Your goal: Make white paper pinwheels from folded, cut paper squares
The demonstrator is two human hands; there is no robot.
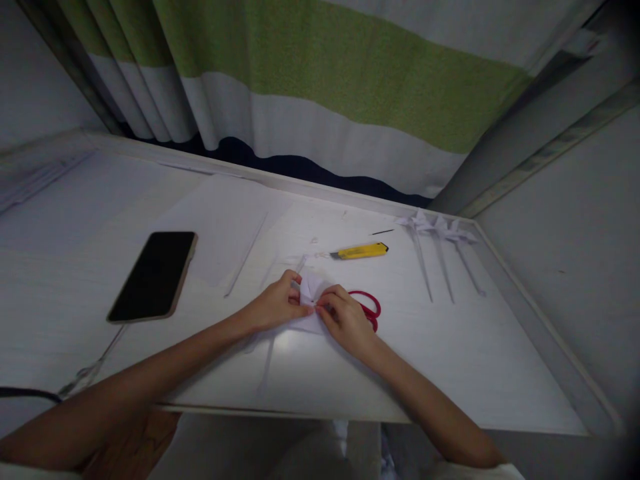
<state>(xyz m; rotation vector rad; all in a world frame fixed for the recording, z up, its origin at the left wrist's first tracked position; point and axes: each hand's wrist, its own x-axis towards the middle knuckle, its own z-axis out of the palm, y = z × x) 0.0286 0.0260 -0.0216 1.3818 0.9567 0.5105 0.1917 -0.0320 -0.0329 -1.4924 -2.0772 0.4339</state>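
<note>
Between my two hands is a small folded piece of white paper (pixel 311 287), held just above the white desk. My left hand (pixel 280 301) grips its left edge, thumb at the front and fingers behind. With thumb and fingertips pinched together, my right hand (pixel 343 319) holds the lower right of the same paper. Another flat white sheet (pixel 306 325) lies under the hands, partly covered. Red-handled scissors (pixel 371 308) rest just right of my right hand, their blades hidden. Behind the hands lies a yellow utility knife (pixel 361 251) with its tip toward the left.
A black-screened phone (pixel 154 277) lies at the left with a cable near it. Several folded paper flowers (pixel 440 227) with thin paper stems lie at the back right. A thin dark stick (pixel 383 232), loose white sheets (pixel 215 213) and a striped curtain (pixel 320 80) are at the back.
</note>
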